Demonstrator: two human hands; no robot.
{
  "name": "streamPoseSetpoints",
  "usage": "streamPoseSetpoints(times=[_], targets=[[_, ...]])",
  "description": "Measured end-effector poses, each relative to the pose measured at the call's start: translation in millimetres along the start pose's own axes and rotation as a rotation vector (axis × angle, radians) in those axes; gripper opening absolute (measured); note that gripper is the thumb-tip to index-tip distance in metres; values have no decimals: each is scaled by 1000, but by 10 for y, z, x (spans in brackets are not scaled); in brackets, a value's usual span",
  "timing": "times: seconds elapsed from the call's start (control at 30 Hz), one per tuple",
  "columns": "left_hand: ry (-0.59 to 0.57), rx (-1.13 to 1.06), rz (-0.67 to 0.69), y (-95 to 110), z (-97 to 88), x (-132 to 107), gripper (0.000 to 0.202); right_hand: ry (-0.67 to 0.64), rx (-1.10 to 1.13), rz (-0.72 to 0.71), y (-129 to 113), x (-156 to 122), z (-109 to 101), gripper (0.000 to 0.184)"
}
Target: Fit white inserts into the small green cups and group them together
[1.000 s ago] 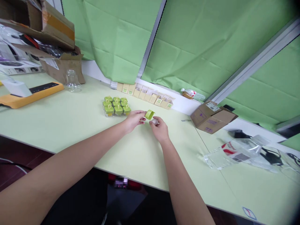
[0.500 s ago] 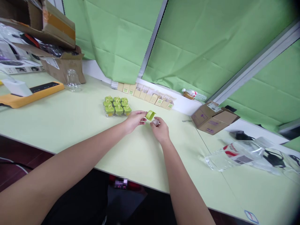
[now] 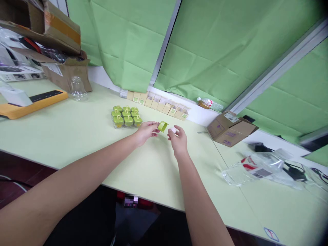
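My left hand pinches a small green lid by its left end, with the hollow side turned to the right. Between the fingers of my right hand is a small rounded pinkish-white piece, just right of the lid and apart from it. Both hands are above the table, and what the piece is made of cannot be made out. Left of my left hand stands a tight block of several small clear jars with green lids, each topped with a pale loop.
Small tan boxes line the wall. At left are a yellow device, a clear glass vessel and cartons. A cardboard box, a crumpled plastic bottle and black cables lie right.
My right hand has moved a little right with the pale piece, widening its gap from the lid. More of the piece shows. My left hand keeps its grip, and the view has shifted slightly.
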State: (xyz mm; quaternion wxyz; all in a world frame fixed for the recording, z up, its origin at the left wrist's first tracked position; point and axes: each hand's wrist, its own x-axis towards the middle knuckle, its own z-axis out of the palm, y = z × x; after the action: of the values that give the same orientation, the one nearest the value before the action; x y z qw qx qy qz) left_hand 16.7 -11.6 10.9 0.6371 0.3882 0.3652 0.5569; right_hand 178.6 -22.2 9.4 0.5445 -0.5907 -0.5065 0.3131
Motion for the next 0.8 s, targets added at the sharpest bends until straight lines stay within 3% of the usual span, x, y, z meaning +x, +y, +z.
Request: streamPoseSetpoints(times=[0.5,0.63,0.8], targets=[[-26,-2,10,-56,-18,56,24,-7,48,-4,18,-8,79,47],[-47,-6,35,-52,-30,46,24,-6,266,56,-42,-16,56,42],[-41,-85,57,-5,-28,23,22,-211,590,141,-180,-42,-28,40]])
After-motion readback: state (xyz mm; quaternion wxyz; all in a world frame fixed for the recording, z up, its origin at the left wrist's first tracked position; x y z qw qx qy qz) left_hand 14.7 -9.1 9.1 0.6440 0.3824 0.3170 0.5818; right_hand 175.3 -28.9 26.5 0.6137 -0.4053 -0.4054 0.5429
